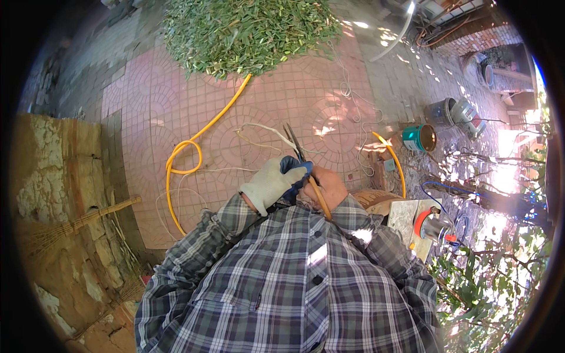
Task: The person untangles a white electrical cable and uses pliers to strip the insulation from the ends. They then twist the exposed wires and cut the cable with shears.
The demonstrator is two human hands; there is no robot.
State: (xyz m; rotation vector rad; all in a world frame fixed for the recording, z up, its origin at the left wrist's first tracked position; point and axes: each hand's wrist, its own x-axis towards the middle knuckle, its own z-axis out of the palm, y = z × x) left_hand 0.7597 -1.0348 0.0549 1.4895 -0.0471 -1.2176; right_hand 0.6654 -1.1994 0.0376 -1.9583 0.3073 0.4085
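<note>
My left hand (273, 181), in a pale work glove with blue-coated fingers, grips a two-pronged metal tool (292, 139) in front of my chest. Its dark, pointed prongs stick out ahead of the glove. Against it is my bare right hand (332, 184), curled, with its fingertips hidden. A brown rod (320, 198), perhaps the tool's handle, runs back across the right hand towards my shirt. Beside the prongs lies a whitish cord (269, 129); whether it is held by the glove cannot be made out.
Chopped green fodder (247, 35) is heaped ahead on red paving (145, 101). A looped yellow hose (216, 117) lies left of centre. Thin wire (348, 88), a teal bucket (419, 137) and a metal device (435, 229) are to the right. A twig broom (84, 220) rests at left.
</note>
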